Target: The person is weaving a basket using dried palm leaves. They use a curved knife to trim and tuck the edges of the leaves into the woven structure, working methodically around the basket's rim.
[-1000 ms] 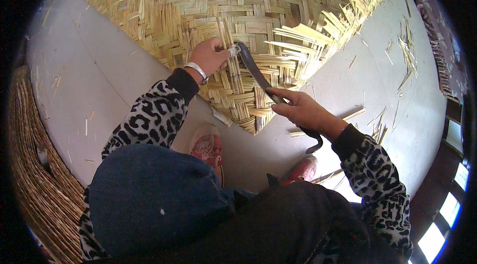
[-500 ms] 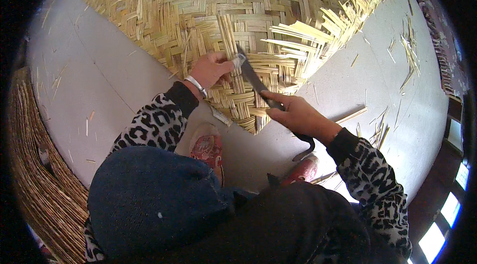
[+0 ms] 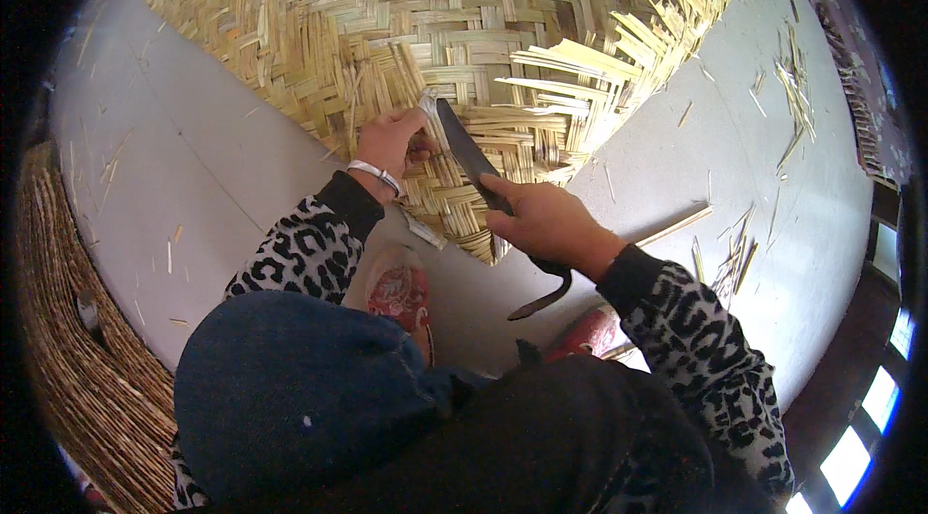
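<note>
The broad woven mat of pale yellow bamboo strips (image 3: 464, 40) lies flat on the grey floor (image 3: 174, 166) in front of me, one corner pointing toward my knees. On that corner my left hand (image 3: 391, 139) presses down with its fingers curled shut around a thin loose strip end, wrist bent back, a silver bangle (image 3: 372, 174) on it. My right hand (image 3: 546, 221) is closed tight around the handle of a dark, long-bladed knife with a hooked butt (image 3: 474, 161); the blade slants up and left so its tip sits just beside my left fingers, over the weave. Both forearms come up from below in leopard-print sleeves (image 3: 300, 248). Between them my red patterned shoes (image 3: 401, 293) rest on the floor. Loose bamboo slivers (image 3: 793, 88) lie scattered to the right, and a stack of woven mats (image 3: 68, 340) curves along the left.
</note>
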`<state>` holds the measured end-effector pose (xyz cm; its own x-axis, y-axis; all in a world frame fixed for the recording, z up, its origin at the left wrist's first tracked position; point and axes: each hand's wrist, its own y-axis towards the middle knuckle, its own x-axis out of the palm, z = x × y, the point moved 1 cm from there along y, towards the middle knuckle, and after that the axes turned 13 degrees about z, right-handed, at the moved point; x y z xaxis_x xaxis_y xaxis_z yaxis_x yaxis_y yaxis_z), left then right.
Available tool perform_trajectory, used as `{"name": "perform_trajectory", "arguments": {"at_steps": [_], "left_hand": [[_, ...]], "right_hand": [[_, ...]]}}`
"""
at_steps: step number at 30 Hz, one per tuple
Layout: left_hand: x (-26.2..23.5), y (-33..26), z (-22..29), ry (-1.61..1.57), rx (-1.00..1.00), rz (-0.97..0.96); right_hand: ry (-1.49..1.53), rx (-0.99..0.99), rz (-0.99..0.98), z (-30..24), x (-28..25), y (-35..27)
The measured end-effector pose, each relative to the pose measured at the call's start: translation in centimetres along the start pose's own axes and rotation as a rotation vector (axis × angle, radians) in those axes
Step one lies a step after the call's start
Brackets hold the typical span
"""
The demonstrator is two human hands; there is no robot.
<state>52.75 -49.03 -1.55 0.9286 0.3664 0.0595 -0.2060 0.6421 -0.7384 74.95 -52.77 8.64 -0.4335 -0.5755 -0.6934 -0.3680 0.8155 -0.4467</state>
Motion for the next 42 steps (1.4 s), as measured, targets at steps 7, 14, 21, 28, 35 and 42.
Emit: {"name": "perform_trajectory", "arguments": {"at_steps": [7,14,21,28,35,42], "left_hand": [[0.5,-0.4,1.1,0.143,-0.01,0.01],[-0.2,-3.0,1.3,0.039,-0.188,-0.016],[-0.6,-2.3,0.6,0.033,-0.322,-0.039],[2.2,1.1,0.6,0.145,-0.108,0.143],[0.1,0.5,1.2,0.817,0.441,-0.062],[-0.1,0.1,-0.3,1.167,0.851,0.089]], "right_hand": [[-0.101,0.017,0.123,-0.5,2.8,1.4],[-0.138,0.036,0.098,-0.5,2.9,1.6],[-0.172,0.016,0.085,-0.5,2.8,2.0],[-0.151,-0.016,0.116,-0.1,2.4,2.1],[-0.161,-0.009,0.127,-0.1,2.3,1.7],[-0.243,-0.05,0.021,0.0,-0.4,-0.8]]}}
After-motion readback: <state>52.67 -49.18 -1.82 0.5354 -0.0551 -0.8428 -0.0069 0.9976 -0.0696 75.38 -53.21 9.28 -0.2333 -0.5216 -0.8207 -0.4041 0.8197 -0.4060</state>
